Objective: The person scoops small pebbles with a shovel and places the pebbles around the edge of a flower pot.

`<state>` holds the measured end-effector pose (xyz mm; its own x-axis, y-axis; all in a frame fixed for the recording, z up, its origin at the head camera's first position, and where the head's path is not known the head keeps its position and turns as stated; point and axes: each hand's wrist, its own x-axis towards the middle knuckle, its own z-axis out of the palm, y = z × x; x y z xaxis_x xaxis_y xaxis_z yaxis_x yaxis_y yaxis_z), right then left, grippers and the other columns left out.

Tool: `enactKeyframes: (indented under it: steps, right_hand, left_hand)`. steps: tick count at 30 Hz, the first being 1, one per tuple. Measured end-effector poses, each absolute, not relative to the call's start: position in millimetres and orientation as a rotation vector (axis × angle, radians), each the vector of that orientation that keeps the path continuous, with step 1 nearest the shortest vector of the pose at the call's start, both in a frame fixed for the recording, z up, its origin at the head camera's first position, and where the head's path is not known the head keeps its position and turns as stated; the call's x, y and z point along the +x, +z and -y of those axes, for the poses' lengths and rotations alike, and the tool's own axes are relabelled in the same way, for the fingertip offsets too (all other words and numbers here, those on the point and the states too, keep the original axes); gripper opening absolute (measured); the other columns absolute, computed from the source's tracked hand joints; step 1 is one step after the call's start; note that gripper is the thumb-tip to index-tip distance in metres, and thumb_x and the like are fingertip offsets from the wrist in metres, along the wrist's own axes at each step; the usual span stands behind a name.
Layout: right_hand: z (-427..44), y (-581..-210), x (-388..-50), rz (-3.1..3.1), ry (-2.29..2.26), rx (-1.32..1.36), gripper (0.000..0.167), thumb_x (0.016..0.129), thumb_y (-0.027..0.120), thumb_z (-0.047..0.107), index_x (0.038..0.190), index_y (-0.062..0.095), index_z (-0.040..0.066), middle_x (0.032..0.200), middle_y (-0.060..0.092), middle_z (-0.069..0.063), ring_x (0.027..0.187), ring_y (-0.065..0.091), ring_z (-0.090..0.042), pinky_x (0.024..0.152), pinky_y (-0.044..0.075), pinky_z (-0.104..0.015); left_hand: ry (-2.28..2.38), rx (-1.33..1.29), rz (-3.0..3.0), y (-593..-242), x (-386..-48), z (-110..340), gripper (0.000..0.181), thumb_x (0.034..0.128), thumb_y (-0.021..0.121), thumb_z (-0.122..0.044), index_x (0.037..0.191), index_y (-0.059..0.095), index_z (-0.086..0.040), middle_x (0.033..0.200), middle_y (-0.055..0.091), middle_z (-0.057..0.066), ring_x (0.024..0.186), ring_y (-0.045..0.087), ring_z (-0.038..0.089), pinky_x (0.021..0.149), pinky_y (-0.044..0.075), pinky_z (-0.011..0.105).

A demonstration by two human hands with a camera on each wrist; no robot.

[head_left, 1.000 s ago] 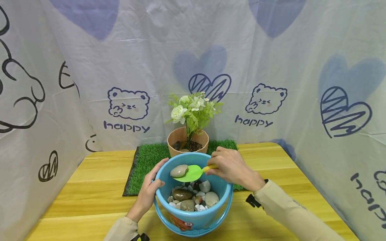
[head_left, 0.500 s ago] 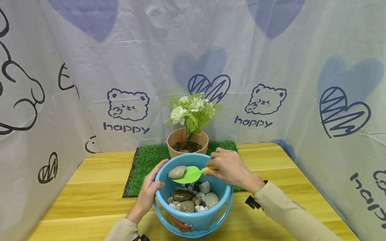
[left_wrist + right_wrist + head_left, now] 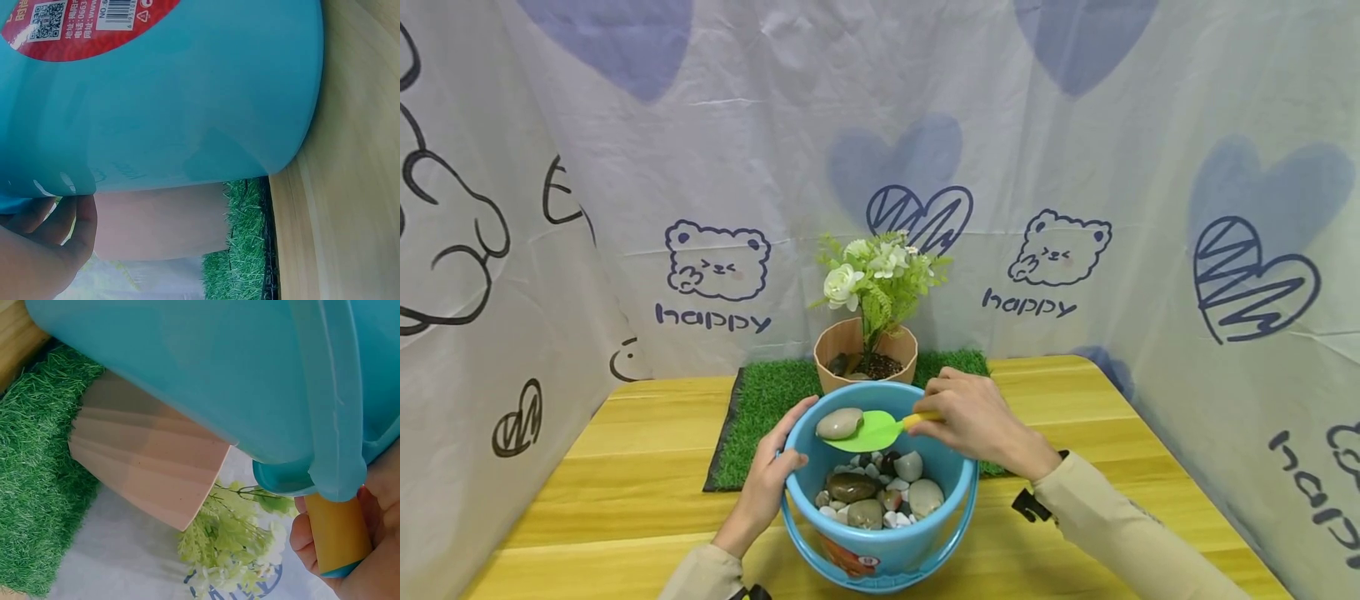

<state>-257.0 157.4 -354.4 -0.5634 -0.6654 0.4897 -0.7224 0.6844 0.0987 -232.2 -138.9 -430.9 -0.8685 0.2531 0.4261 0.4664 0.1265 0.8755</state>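
A blue bucket (image 3: 880,542) with several stones and white pebbles inside stands on the table. My left hand (image 3: 769,479) grips its left rim, thumb over the inner side; the left wrist view shows the fingers (image 3: 81,231) against the outer wall. My right hand (image 3: 973,421) holds a toy shovel by its yellow handle (image 3: 340,534), over the bucket's right rim. The shovel's green blade (image 3: 874,431) is inside the upper part of the bucket. A smooth grey-beige stone (image 3: 840,423) lies on the blade's tip, above the other stones (image 3: 853,487).
Right behind the bucket, a pinkish-beige pot (image 3: 827,358) holds a plant with white flowers (image 3: 887,267) and a few dark stones. The pot stands on a green turf mat (image 3: 760,417). A printed curtain (image 3: 715,125) surrounds the wooden table (image 3: 610,492).
The shovel blade and the stone on it have shifted slightly left inside the bucket. Both hands keep their holds.
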Motion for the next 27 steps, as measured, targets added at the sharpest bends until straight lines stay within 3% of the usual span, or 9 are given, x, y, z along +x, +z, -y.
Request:
enactKeyframes:
  steps: [27]
  right_hand:
    - [-164.5, -352.6, -252.8, 2.338, 0.166, 1.063, 0.022, 0.08, 0.075, 0.042, 0.09, 0.08, 0.023, 0.083, 0.069, 0.008, 0.073, 0.05, -0.009, 0.059, 0.037, -0.019]
  left_hand:
    - [-1.846, -0.719, 2.217, -432.2, -232.8, 139.2, 0.071, 0.0814, 0.04, -0.004, 0.151, 0.038, -0.02, 0.144, 0.049, 0.018, 0.12, 0.056, 0.038, 0.086, 0.053, 0.044]
